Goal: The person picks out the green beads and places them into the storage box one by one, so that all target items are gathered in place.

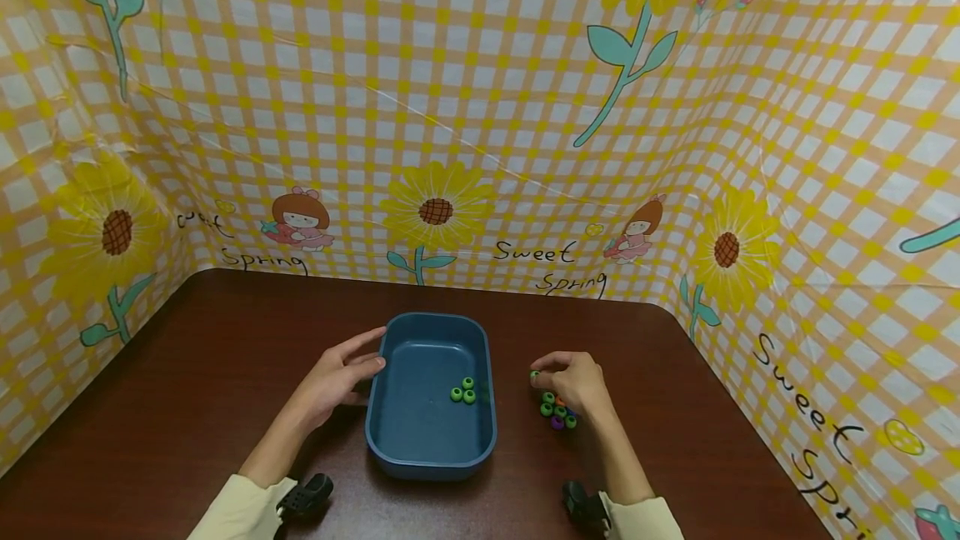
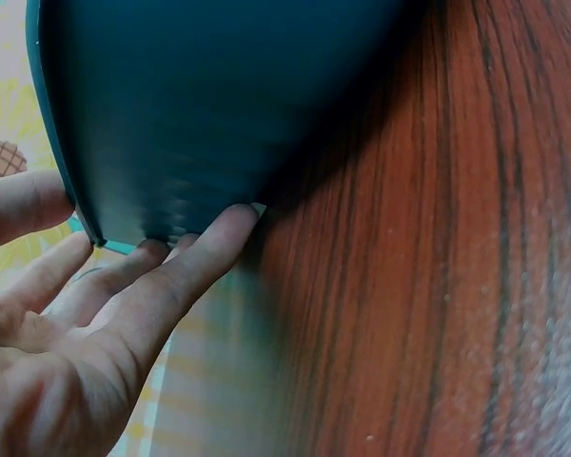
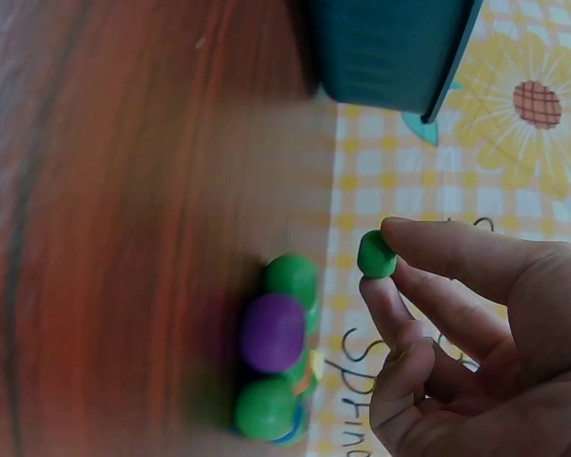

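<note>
A blue rectangular bin (image 1: 431, 462) stands on the table with a few green beads (image 1: 468, 397) lying inside it, toward its right wall. My left hand (image 1: 330, 382) touches the bin's left side; in the left wrist view its straight fingers (image 2: 176, 286) rest along the outer wall and rim. To the right of the bin, my right hand (image 1: 577, 382) pinches one green bead (image 3: 376, 255) between thumb and fingertip, above the table. Just below that hand lies a small cluster of beads, mostly green, with a purple bead (image 1: 557, 422) and orange and blue ones partly hidden.
The dark brown wooden table (image 1: 262, 340) carries the bin and the beads. A checked cloth (image 1: 480, 107) with sunflowers and lettering hangs behind and along both sides. Black devices (image 1: 311, 494) are strapped at both wrists, by the cream sleeves.
</note>
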A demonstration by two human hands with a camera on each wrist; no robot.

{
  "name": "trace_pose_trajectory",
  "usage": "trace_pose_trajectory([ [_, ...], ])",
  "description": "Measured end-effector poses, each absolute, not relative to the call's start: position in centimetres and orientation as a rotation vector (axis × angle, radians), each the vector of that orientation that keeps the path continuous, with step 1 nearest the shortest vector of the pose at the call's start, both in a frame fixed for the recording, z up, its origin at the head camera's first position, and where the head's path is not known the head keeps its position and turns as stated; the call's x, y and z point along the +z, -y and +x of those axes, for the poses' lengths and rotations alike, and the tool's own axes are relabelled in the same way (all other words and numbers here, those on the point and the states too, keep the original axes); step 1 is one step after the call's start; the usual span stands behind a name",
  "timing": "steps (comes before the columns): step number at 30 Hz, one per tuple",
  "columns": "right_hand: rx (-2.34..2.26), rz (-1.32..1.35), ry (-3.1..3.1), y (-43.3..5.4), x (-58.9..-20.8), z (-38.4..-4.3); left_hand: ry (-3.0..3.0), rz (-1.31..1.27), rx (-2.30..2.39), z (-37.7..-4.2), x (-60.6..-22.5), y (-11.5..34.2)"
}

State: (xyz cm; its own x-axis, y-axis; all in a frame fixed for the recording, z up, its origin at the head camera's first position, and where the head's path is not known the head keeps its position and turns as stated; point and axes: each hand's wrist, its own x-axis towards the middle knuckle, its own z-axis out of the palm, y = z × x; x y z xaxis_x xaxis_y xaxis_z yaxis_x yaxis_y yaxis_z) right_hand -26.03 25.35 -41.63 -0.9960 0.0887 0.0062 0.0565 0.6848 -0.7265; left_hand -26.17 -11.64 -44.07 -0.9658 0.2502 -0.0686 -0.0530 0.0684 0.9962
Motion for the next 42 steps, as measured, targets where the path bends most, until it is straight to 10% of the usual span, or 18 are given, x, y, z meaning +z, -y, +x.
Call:
trace_pose_trajectory([
  [42,1.482,0.223,2.689,-17.6,-38.7,-23.1,-2.085,0.218,2.019,-26.2,-44.2,11.6],
])
